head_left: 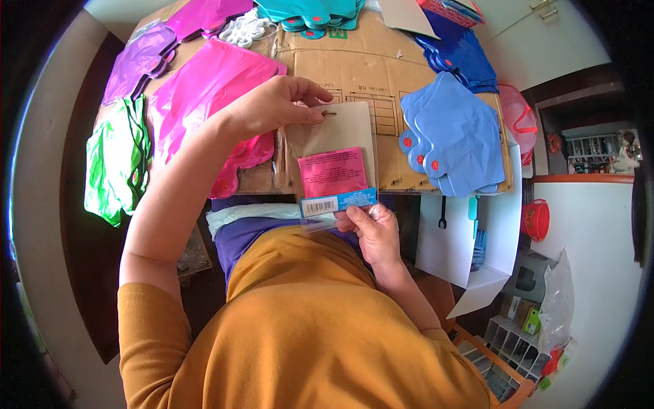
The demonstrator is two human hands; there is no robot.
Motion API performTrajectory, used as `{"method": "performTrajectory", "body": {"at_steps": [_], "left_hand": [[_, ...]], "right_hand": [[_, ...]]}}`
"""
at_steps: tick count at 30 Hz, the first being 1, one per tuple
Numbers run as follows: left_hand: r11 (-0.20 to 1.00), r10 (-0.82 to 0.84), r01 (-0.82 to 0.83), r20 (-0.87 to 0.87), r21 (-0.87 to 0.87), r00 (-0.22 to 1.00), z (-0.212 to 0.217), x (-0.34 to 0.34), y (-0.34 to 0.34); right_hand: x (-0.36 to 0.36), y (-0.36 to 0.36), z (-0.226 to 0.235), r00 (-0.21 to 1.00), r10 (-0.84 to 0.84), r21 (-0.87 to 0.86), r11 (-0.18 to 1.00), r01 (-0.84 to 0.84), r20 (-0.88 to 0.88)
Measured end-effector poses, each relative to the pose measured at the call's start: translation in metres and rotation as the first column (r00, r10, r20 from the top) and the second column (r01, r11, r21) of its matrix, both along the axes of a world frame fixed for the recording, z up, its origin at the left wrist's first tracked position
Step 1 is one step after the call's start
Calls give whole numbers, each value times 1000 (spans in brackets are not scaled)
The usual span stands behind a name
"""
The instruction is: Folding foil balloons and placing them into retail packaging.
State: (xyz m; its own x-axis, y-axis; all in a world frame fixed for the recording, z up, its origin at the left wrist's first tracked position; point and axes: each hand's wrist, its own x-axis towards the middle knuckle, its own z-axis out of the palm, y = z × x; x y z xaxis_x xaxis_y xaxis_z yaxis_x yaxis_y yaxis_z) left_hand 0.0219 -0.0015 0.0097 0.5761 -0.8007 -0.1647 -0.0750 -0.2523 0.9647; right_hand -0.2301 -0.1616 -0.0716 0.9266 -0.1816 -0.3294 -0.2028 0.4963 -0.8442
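Note:
In front of me lies a clear plastic packet (337, 136) with a pink printed insert (334, 172) inside and a blue label strip with a barcode (320, 206) across its lower end. My right hand (375, 230) grips the packet's lower right corner between thumb and fingers. At its upper end my left hand (286, 105) is bent over the packet, thumb and finger close together. A small dark piece (330, 113) shows at the thumb tip, too small to name. The packet overlaps the near edge of a cardboard-covered table (340, 61).
Flat, shiny foil balloons lie in colour piles: light blue (453, 136), pink (197, 95), purple (139, 61), green (116, 160), teal (310, 10) and dark blue (463, 58). A white cord bundle (245, 28) lies among them. An open white box (443, 238) stands right of my lap.

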Motion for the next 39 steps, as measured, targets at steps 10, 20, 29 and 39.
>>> {"method": "performTrajectory", "body": {"at_steps": [10, 20, 29, 39], "left_hand": [[979, 132, -192, 526, 61, 840, 7, -22, -6], [978, -93, -65, 697, 197, 711, -12, -80, -5], [967, -138, -49, 677, 250, 723, -13, -77, -12], [994, 109, -48, 873, -98, 476, -16, -129, 22]], "right_hand": [[1, 6, 5, 997, -45, 100, 994, 51, -67], [6, -1, 20, 994, 89, -81, 992, -94, -62], [4, 12, 18, 996, 74, -80, 994, -78, -54], [5, 8, 17, 992, -15, 68, 997, 24, -128]]}}
